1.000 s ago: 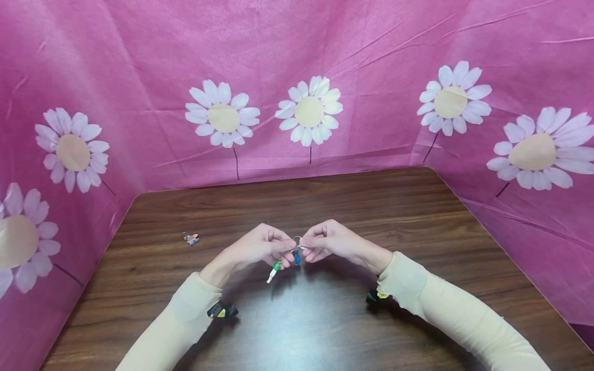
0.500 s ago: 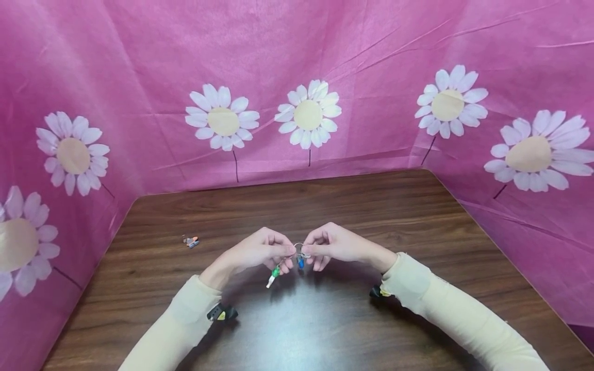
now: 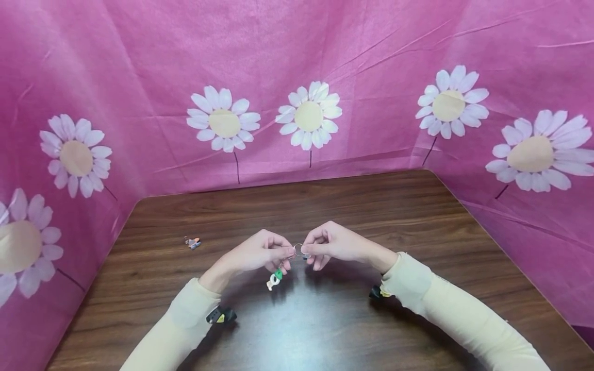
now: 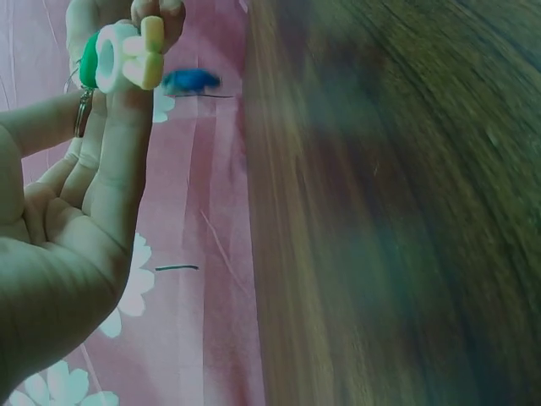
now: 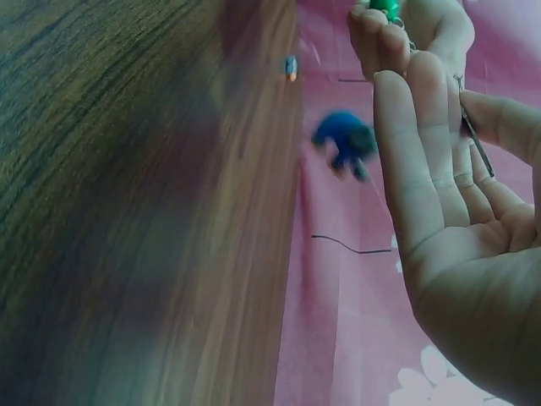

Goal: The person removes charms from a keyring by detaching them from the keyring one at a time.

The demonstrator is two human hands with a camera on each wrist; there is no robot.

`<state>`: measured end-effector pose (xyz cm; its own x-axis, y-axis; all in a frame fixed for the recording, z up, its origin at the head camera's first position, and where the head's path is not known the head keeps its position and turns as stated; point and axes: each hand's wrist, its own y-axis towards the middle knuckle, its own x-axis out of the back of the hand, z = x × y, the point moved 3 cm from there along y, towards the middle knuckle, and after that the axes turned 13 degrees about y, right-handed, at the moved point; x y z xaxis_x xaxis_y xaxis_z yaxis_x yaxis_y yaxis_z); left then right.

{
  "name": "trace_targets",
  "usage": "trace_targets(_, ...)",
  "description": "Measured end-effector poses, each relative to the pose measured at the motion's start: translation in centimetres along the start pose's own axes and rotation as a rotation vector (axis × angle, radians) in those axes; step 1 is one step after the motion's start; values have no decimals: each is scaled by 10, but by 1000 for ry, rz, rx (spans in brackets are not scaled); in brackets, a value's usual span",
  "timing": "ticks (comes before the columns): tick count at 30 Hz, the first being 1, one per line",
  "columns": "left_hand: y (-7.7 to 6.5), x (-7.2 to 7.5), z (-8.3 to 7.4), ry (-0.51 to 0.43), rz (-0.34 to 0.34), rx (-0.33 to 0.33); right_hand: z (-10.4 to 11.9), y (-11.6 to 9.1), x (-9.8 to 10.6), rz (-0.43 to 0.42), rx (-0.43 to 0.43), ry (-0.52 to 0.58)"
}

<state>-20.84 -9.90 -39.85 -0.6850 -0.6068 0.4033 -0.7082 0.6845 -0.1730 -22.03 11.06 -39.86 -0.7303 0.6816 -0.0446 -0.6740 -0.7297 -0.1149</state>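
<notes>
My left hand (image 3: 260, 251) and right hand (image 3: 337, 245) face each other above the table, pinching opposite sides of a metal key ring (image 3: 298, 245) between thumb and fingers. A small keychain figure in green, white and cream (image 3: 275, 279) dangles below the left fingers; its white ring-shaped middle and cream feet show up close in the left wrist view (image 4: 127, 55). A blue keychain figure (image 5: 342, 139), blurred, hangs beside the right fingers in the right wrist view; the head view mostly hides it. A thin metal piece (image 5: 479, 145) sits under the right thumb.
Another small keychain figure, orange, grey and blue (image 3: 192, 242), lies on the wooden table (image 3: 371, 201) left of my left hand. A pink cloth with printed daisies (image 3: 371, 118) surrounds the table's back and sides.
The green and white figure has turned, showing its white round part. The blue figure has swung out of sight by the right fingers in the head view. Both hands keep nearly the same place.
</notes>
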Motion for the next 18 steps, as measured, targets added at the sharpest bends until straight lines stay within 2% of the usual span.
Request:
trace_targets(11,-7,4,9,-42,15,-16,-4,-5,8,9,-17,29)
trace_targets(18,-22,14,25,-71,1,26,-6,-12,17,5,-35,69)
